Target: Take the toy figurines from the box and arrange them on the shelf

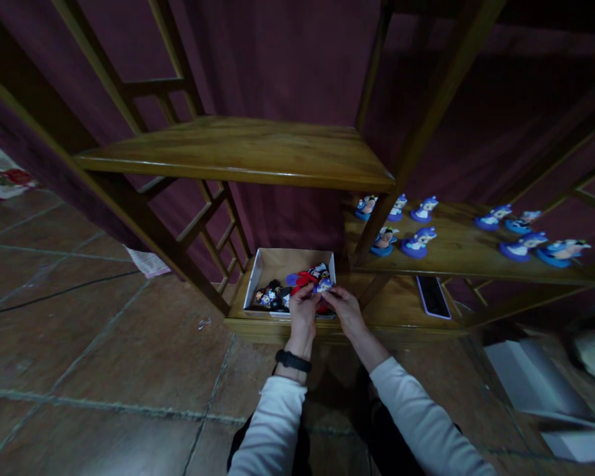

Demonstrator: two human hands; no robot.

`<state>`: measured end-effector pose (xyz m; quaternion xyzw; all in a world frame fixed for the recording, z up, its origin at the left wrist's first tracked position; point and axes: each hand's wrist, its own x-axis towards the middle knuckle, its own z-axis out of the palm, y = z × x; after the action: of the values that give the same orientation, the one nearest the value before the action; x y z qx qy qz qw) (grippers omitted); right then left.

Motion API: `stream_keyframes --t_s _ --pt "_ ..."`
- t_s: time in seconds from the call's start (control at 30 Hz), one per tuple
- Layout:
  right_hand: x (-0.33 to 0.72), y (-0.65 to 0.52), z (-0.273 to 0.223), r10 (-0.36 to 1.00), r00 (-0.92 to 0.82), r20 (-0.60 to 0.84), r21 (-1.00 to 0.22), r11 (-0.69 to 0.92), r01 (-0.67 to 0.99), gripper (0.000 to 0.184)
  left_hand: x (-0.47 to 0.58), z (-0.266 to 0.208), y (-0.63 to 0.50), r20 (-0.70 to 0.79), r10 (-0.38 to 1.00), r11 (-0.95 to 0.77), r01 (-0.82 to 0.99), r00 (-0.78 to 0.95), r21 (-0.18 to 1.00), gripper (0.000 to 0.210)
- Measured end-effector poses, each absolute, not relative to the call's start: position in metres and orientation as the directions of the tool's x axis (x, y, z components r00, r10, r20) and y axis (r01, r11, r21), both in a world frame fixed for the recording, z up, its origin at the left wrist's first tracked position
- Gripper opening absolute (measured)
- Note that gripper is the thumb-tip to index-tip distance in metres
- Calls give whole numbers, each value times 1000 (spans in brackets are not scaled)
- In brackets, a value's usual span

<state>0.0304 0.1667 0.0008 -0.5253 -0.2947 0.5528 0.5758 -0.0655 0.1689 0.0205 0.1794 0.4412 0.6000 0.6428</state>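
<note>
A small blue-and-white figurine point(323, 285) is between my hands, above the near right part of an open cardboard box point(272, 256). My right hand point(346, 305) pinches it from the right with thumb and fingertips. From the left, my left hand point(303, 304) closes its fingers at a red piece and the figurine's left side; exactly what it grips is partly hidden. Inside the box lie several small figurines point(272, 296) in black, white and red. Behind my fingers shows a purple disc-shaped base point(292, 279).
Several figurines on round bases point(418, 243) stand on the shelf to the right point(451, 254). A dark-screened phone point(433, 297) lies on the bottom board. An upper shelf point(238, 152) overhangs the box, and a wooden post point(416, 125) rises beside it. White boxes point(535, 380) rest on the tiled floor.
</note>
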Motion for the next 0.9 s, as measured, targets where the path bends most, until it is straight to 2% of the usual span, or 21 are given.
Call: stream_keyframes --t_s 0.23,0.43,0.63,0.77,0.9 --pt "30 164 10 971 205 -122 -952 -57 -300 27 -76 25 173 -398 917 320 -655 32 684 26" --pt "32 161 19 961 192 -200 -892 -98 -442 37 -80 27 174 -449 890 372 -688 74 623 19" --pt "33 165 21 963 147 -224 -836 -112 -537 34 -80 24 176 -447 884 403 -715 141 572 22" --pt "34 167 21 950 176 -257 -835 -126 -536 33 -81 24 176 -415 890 421 -690 188 589 30" --pt "35 166 25 949 207 -238 -850 -101 -518 34 -85 26 177 -363 906 413 -637 216 651 29"
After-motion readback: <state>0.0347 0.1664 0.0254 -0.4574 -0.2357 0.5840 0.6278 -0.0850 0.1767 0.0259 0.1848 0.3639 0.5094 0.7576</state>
